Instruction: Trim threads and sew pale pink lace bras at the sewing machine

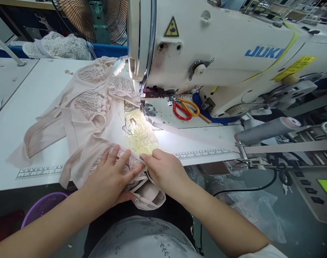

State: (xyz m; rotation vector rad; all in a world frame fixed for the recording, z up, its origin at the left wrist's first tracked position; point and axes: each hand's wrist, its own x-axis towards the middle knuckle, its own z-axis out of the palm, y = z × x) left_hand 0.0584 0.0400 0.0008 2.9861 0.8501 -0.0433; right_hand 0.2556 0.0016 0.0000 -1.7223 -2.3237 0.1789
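Observation:
Beige lace bras [92, 104] lie in a joined heap on the white table, left of the sewing machine's needle area. One lace cup [150, 197] hangs over the front edge towards my lap. My left hand [113, 175] rests on the lace with its fingers spread. Pinched at the edge of the same piece is my right hand [163, 168], thumb and fingertips closed on the fabric. A yellowish taped patch [140, 130] on the table lies just beyond my fingertips. The presser foot [146, 107] stands further back, with lace fabric beside it.
The white JUKI sewing machine [219, 46] fills the back right. Red-and-orange-handled scissors [186, 109] lie on its bed. A pale tape runs right past a grey roll [268, 130]. Behind are a fan [99, 21] and a white lace bundle [58, 46]; a purple basket [45, 206] stands below left.

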